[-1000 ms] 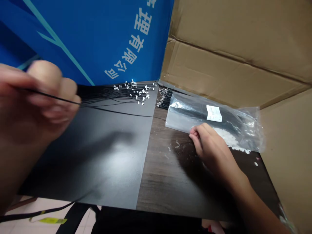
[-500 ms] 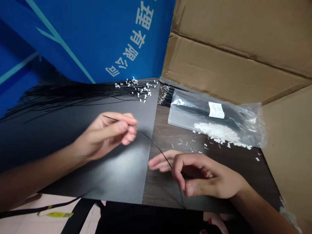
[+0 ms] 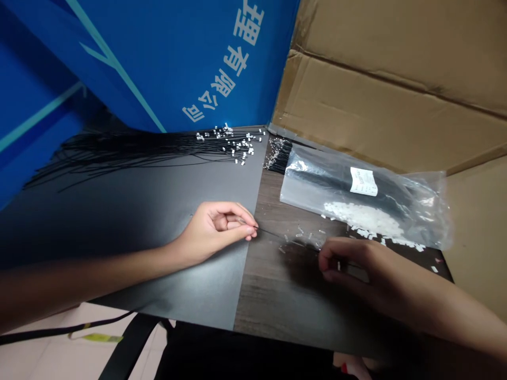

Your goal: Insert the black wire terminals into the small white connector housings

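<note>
My left hand (image 3: 222, 227) pinches a thin black wire (image 3: 269, 232) between thumb and forefinger, over the seam between the two table surfaces. The wire runs rightward to the fingertips of my right hand (image 3: 356, 269), which is closed on it low over the dark wood surface. Whether a small part is also in the right fingertips is hidden. Small clear pieces (image 3: 300, 230) lie scattered just behind and left of the right hand. Behind that hand, a heap of small white connector housings (image 3: 360, 217) lies against a clear plastic bag (image 3: 304, 182) holding dark wires.
A bundle of black wires (image 3: 138, 145) with white connectors on their ends lies at the back left. More wires with bare metal tips (image 3: 277, 150) stick out of the bag. A blue printed panel (image 3: 158, 63) and cardboard walls (image 3: 376, 100) stand behind the table.
My left hand has moved right and slightly down with the wire. My right hand has moved right, turned, and closed low over the table. The view has shifted slightly.
</note>
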Motion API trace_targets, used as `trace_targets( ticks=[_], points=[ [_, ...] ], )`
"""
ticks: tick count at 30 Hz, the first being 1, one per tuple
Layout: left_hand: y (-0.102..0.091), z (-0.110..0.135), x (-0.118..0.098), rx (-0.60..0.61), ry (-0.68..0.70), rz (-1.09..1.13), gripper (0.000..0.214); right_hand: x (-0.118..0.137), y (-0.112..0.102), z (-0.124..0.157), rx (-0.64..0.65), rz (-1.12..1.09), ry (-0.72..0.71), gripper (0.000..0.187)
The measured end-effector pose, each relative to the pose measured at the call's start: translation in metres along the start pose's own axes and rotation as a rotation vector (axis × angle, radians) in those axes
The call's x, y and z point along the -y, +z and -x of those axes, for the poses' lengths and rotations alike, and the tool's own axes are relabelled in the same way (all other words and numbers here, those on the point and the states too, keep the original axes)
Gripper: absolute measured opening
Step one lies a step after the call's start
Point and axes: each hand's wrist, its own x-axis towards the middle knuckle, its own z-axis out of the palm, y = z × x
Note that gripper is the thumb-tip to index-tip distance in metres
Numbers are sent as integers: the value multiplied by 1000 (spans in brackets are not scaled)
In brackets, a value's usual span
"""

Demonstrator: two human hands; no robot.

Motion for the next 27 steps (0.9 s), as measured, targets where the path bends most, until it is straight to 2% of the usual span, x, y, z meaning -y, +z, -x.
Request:
trace_targets(
  ticks=[3,6,10,14,19,27],
  points=[
    [10,2,3,4,-15,-25,18,4,4,-4,-33,-4,-57,14],
    [25,3,8,33,-15,-37,15,25,13,-16,-24,-165,-143,13],
    [37,4,13,76,-66,6,17,54,32,-34,-151,-294,-95,10],
    [31,3,11,137,-143,124,34,66,48,-48,-328,-281,-87,11],
    [18,-1,11,215,-231,286,45,66,62,-61,-530,-206,-253,13],
    [13,-7,13,247,-341,396,41,51,72,-55,-641,-158,-382,14]
  ],
)
